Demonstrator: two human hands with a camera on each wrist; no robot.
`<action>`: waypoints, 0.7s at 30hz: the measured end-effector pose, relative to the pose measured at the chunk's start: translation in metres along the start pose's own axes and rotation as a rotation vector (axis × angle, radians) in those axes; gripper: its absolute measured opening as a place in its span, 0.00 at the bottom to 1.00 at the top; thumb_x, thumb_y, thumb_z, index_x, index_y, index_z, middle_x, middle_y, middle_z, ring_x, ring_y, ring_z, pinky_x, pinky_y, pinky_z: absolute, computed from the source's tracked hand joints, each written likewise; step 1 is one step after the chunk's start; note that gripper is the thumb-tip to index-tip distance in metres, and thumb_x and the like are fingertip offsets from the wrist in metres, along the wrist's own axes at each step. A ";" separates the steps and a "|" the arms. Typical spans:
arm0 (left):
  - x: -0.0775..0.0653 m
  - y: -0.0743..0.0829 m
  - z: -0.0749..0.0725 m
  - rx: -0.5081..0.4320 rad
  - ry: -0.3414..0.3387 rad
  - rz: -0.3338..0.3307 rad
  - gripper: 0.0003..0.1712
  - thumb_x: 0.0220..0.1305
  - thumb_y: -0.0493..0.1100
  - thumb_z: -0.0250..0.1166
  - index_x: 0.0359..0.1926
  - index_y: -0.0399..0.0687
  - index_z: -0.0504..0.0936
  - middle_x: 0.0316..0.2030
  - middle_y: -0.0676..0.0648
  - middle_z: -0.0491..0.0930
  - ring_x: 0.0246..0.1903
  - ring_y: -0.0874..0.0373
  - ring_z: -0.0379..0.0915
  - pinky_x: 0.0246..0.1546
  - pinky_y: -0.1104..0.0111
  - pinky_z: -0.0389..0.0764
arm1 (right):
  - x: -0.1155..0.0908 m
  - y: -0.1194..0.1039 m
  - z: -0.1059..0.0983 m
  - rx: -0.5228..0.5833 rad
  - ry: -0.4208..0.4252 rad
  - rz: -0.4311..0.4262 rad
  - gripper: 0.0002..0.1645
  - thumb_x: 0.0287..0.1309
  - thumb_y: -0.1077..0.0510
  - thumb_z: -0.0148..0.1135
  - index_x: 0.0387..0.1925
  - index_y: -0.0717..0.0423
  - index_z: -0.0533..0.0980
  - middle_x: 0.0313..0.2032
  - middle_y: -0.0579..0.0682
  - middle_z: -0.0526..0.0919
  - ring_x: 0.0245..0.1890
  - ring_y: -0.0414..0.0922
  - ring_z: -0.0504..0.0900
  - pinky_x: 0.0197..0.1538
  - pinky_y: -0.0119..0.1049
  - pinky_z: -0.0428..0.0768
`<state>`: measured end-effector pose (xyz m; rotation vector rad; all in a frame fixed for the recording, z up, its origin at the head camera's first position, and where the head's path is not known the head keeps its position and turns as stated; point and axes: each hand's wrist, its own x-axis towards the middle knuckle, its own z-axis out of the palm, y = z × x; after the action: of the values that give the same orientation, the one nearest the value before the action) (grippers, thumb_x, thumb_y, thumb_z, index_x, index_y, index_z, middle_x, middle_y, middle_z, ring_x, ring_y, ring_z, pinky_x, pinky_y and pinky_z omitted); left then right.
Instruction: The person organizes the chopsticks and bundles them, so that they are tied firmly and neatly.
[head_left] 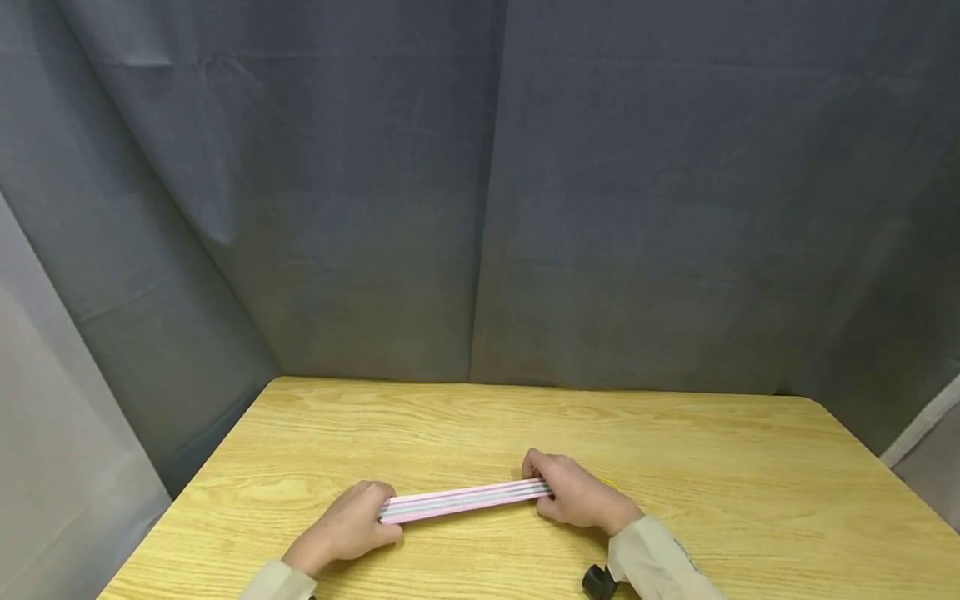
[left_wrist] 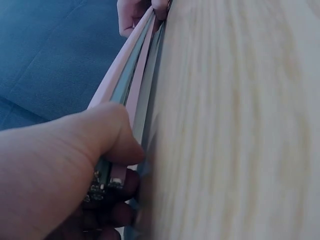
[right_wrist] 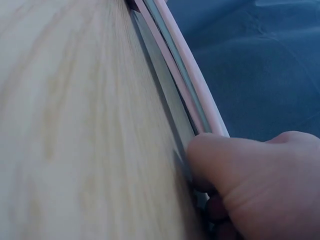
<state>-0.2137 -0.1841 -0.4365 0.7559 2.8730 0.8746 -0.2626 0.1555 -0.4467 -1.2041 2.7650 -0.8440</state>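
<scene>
A creased grey curtain [head_left: 480,192] hangs behind the counter [head_left: 735,483], its top yellowish wood grain with rounded far corners. Over the counter's near half runs a bundle [head_left: 465,500], long and narrow, of pink and grey-green strips [right_wrist: 190,65]; whether it touches the wood I cannot tell. The left hand [head_left: 352,522] grips one end, the right hand [head_left: 581,493] the other. By the right sleeve [head_left: 656,557] sits a black piece [head_left: 598,582]; small shiny bits [left_wrist: 97,186] show at the bundle's left end.
</scene>
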 end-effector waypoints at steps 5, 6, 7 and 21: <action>0.000 0.001 -0.002 -0.007 0.003 0.008 0.07 0.43 0.39 0.68 0.26 0.47 0.78 0.18 0.59 0.71 0.17 0.70 0.59 0.18 0.76 0.65 | 0.001 0.003 0.000 0.085 0.016 0.004 0.17 0.42 0.73 0.58 0.33 0.52 0.70 0.24 0.43 0.73 0.22 0.31 0.65 0.26 0.25 0.69; 0.000 0.001 -0.002 -0.009 -0.001 0.010 0.07 0.43 0.39 0.68 0.26 0.47 0.78 0.19 0.59 0.71 0.17 0.70 0.60 0.18 0.76 0.66 | 0.001 0.003 0.000 0.099 0.020 0.013 0.16 0.42 0.72 0.59 0.32 0.51 0.71 0.23 0.42 0.73 0.22 0.31 0.65 0.26 0.24 0.68; 0.000 0.002 -0.003 -0.010 -0.004 0.013 0.07 0.42 0.38 0.67 0.27 0.46 0.78 0.19 0.59 0.72 0.17 0.70 0.61 0.19 0.75 0.67 | 0.001 0.003 0.000 0.109 0.023 0.021 0.16 0.43 0.72 0.59 0.31 0.51 0.71 0.23 0.41 0.73 0.21 0.30 0.65 0.25 0.24 0.68; 0.001 -0.001 -0.003 -0.071 -0.008 0.044 0.08 0.42 0.34 0.67 0.27 0.49 0.80 0.24 0.58 0.77 0.23 0.69 0.64 0.26 0.75 0.68 | -0.002 0.000 -0.006 0.165 0.048 0.053 0.13 0.44 0.72 0.60 0.28 0.52 0.72 0.21 0.39 0.71 0.20 0.30 0.65 0.25 0.25 0.68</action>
<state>-0.2160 -0.1858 -0.4343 0.8167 2.8117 0.9704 -0.2629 0.1595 -0.4416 -1.0931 2.6864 -1.0844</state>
